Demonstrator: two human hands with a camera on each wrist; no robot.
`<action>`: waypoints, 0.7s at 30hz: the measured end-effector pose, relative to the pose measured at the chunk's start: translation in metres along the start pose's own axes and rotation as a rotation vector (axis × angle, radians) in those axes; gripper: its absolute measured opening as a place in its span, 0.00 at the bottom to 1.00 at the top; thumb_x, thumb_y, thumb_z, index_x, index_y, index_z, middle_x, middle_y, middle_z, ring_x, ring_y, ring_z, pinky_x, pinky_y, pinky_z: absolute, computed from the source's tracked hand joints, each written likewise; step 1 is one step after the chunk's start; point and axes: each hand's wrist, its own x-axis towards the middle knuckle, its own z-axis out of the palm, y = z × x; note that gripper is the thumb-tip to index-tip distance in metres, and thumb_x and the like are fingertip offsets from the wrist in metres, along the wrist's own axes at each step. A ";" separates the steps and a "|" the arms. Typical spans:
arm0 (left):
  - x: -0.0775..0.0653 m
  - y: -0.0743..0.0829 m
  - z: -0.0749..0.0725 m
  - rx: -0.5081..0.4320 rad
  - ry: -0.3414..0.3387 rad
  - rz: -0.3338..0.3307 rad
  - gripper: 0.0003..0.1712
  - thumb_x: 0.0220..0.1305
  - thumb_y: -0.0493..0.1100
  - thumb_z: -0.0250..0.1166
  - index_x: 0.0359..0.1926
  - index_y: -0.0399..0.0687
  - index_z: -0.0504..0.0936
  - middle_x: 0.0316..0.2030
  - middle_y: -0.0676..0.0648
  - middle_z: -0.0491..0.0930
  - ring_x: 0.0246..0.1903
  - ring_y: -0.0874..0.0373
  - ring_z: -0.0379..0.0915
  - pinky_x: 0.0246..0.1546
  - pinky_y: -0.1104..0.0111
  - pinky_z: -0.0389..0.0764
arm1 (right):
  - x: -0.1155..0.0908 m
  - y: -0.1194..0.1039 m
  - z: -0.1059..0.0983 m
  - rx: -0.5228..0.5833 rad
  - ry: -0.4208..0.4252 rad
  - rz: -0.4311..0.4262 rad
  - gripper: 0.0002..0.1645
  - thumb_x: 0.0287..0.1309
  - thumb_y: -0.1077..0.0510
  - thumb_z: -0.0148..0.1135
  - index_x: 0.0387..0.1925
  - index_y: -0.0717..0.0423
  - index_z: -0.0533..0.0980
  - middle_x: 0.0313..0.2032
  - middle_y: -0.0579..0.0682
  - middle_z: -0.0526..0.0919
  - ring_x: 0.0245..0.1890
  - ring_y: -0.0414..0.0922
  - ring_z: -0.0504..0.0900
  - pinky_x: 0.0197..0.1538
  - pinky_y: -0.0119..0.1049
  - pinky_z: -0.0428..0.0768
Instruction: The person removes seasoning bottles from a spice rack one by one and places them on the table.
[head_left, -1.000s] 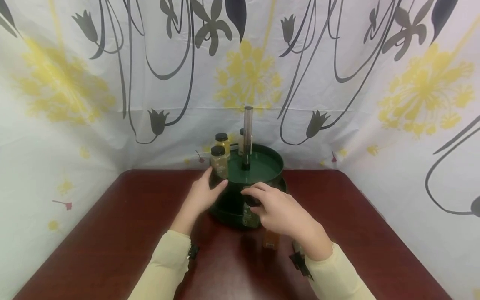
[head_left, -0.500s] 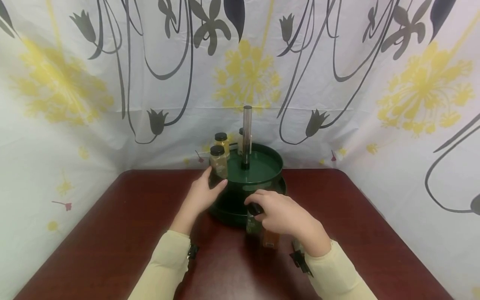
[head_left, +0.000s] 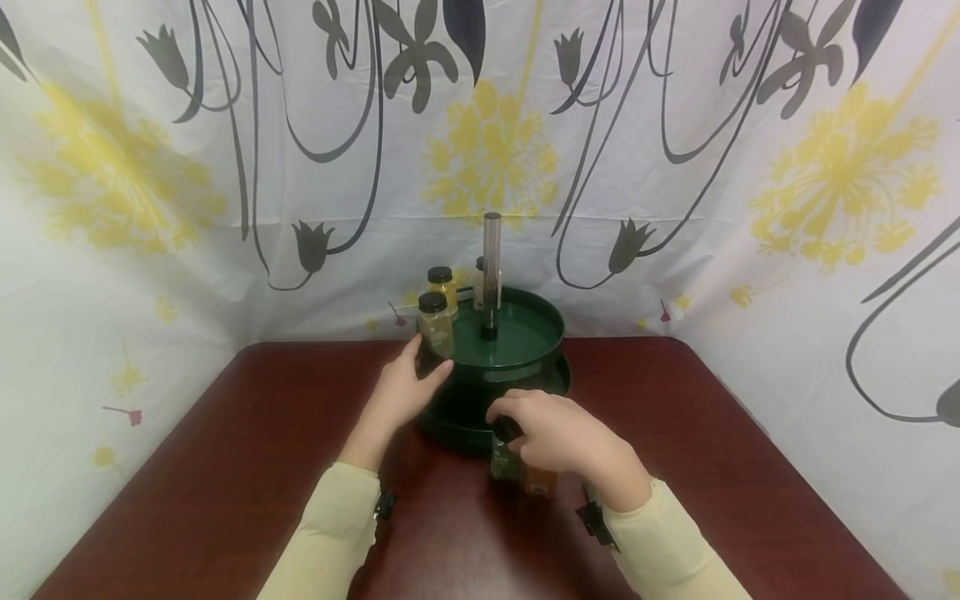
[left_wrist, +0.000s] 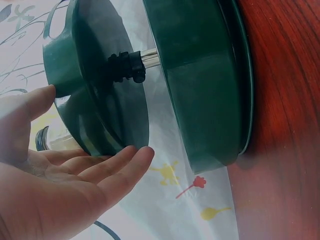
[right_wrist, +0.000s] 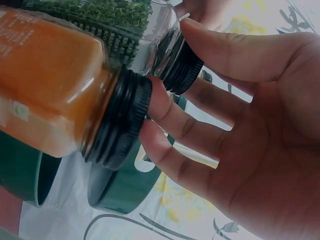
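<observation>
With the spread left hand [head_left: 401,387] touching the green rack [head_left: 525,343] at eight o'clock, the right hand [head_left: 561,432] is pinching the herb jar [head_left: 503,463] by its lid [right_wrist: 184,71] at six o'clock, ideally keeping it upright

- The black lid [right_wrist: 185,70] of a green-herb jar [right_wrist: 112,27] is pinched between the thumb [right_wrist: 240,55] and fingers [right_wrist: 212,100] of the right hand [right_wrist: 260,125].
- An orange-filled jar [right_wrist: 55,82] is seen just beside it, its black cap [right_wrist: 122,120] close to two fingertips [right_wrist: 159,100].
- A green tray [right_wrist: 122,190] is partly hidden behind the cap.
</observation>
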 end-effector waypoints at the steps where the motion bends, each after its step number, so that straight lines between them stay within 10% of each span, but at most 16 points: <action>1: 0.000 0.000 0.000 0.000 0.001 0.001 0.55 0.60 0.74 0.53 0.76 0.49 0.47 0.69 0.39 0.59 0.65 0.45 0.60 0.60 0.46 0.66 | 0.000 0.000 0.000 0.001 0.000 -0.004 0.23 0.54 0.61 0.67 0.53 0.45 0.78 0.49 0.41 0.78 0.46 0.39 0.77 0.46 0.40 0.80; 21: -0.001 0.001 0.000 0.001 0.004 -0.002 0.52 0.62 0.71 0.54 0.76 0.49 0.48 0.69 0.38 0.61 0.64 0.45 0.62 0.59 0.47 0.68 | 0.002 -0.002 0.006 -0.026 -0.070 -0.012 0.24 0.52 0.62 0.68 0.52 0.43 0.79 0.49 0.41 0.79 0.48 0.39 0.77 0.47 0.41 0.80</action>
